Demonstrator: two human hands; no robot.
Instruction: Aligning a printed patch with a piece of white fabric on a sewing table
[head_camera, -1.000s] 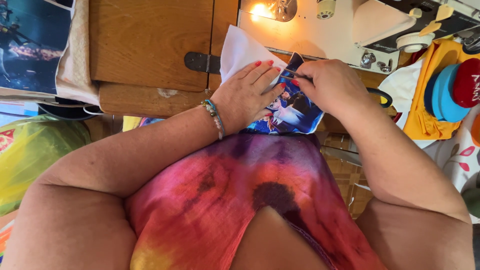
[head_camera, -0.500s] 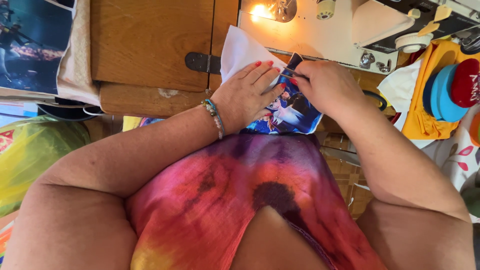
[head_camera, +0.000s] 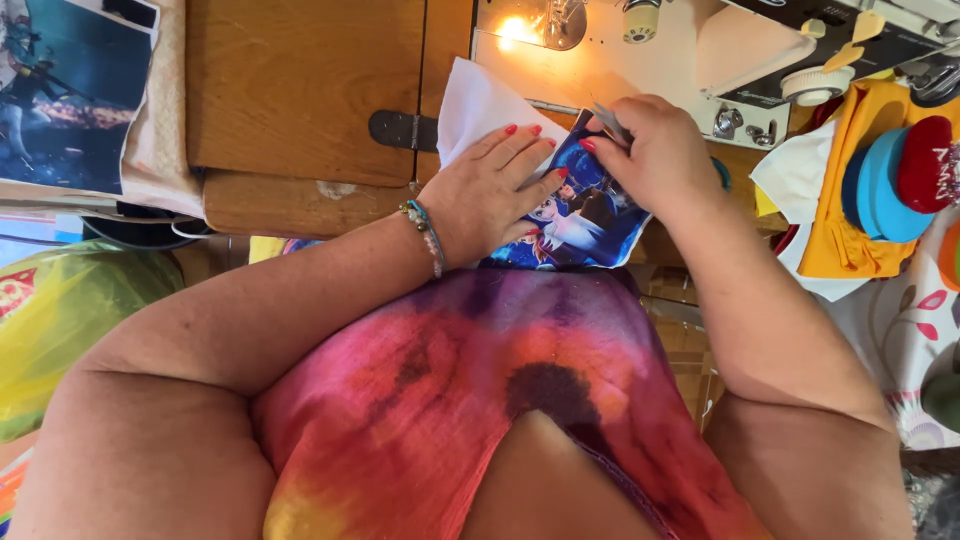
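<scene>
While my left hand (head_camera: 490, 195) lies flat with fingers spread on the printed fabric piece (head_camera: 585, 215), I see my right hand (head_camera: 650, 150) curled closed at that piece's upper edge, pinching a small grey metal tool (head_camera: 610, 122) whose kind I cannot tell. The two hands sit close together, just right of centre in the upper half of the frame. The fabric piece, blue with cartoon figures, rests on the wooden table (head_camera: 300, 90) at its near edge, with a white backing sheet (head_camera: 480, 105) showing beyond my left fingers. A beaded bracelet (head_camera: 428, 228) circles the left wrist. At the top centre, the sewing machine (head_camera: 640, 50) stands with its lamp (head_camera: 520, 28) lit. At the right edge lie orange cloth (head_camera: 850, 230) and round blue and red pads (head_camera: 895, 170). A second printed panel (head_camera: 70, 90) occupies the upper left corner.
</scene>
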